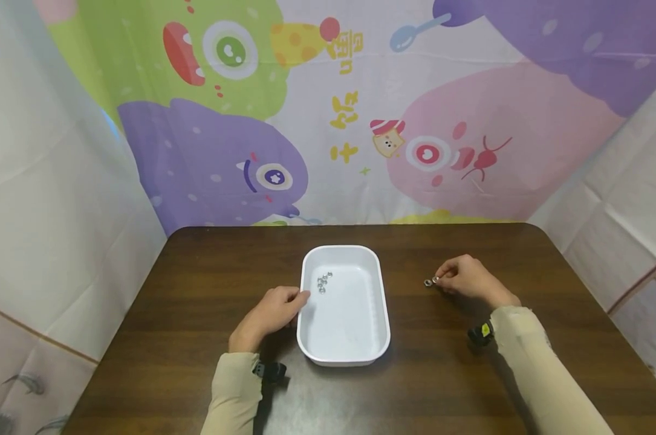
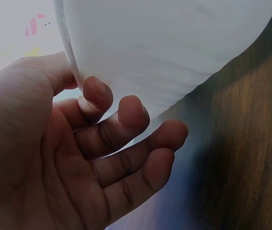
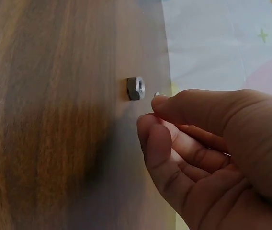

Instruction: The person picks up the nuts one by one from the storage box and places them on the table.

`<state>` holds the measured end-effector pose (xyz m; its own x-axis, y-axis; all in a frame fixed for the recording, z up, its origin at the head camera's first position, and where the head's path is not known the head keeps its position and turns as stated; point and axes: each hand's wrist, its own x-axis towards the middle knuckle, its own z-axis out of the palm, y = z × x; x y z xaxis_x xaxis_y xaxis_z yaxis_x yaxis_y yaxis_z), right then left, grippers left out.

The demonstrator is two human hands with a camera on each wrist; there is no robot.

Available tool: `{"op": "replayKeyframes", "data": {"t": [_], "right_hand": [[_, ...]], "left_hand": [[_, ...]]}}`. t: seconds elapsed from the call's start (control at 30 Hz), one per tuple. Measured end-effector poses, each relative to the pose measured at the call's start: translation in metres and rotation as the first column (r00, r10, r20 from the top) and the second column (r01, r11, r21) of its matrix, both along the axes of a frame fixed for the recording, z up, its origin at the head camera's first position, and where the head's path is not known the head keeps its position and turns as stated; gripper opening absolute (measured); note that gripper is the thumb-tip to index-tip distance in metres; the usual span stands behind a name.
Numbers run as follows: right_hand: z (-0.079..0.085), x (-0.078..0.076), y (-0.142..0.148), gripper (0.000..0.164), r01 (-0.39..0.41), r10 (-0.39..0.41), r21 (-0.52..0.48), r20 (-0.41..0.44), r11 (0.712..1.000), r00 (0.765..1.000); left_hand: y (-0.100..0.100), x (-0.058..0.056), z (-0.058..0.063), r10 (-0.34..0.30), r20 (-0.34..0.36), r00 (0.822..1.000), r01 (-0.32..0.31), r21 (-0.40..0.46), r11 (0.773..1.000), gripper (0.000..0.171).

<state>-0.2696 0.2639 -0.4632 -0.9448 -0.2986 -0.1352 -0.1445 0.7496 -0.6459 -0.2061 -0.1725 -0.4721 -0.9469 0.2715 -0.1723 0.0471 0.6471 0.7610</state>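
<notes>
A white rectangular tray (image 1: 345,331) stands on the table, with several metal nuts (image 1: 321,283) grouped inside towards its far left. My left hand (image 1: 273,311) holds the tray's left rim, thumb over the edge; in the left wrist view the curled fingers (image 2: 131,115) sit against and below the outer wall. To the right of the tray, my right hand (image 1: 469,279) pinches a small nut (image 1: 436,280) between thumb and fingertips. In the right wrist view this nut is mostly hidden by the thumb. Just left of it, another hex nut (image 3: 135,88) is on the table.
The dark wooden table (image 1: 213,260) has rounded far corners. Behind it hangs a cartoon-printed curtain (image 1: 338,121), and pale sheets (image 1: 50,181) flank both sides. Each wrist wears a black strapped device (image 1: 271,371).
</notes>
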Motion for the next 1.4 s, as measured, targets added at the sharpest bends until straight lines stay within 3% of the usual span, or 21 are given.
{"op": "replayKeyframes", "data": {"t": [0.47,1.4], "right_hand": [[-0.01,-0.001,0.001,0.009,-0.002,0.002,0.014,0.039,1.0,0.999],[-0.011,-0.002,-0.002,0.01,0.017,-0.018,0.019,0.059,1.0,0.998]], "left_hand": [[-0.001,-0.001,0.0,-0.001,0.001,1.0,0.001,-0.005,1.0,0.037],[-0.002,-0.002,-0.002,-0.007,-0.005,1.0,0.007,0.0,1.0,0.038]]}}
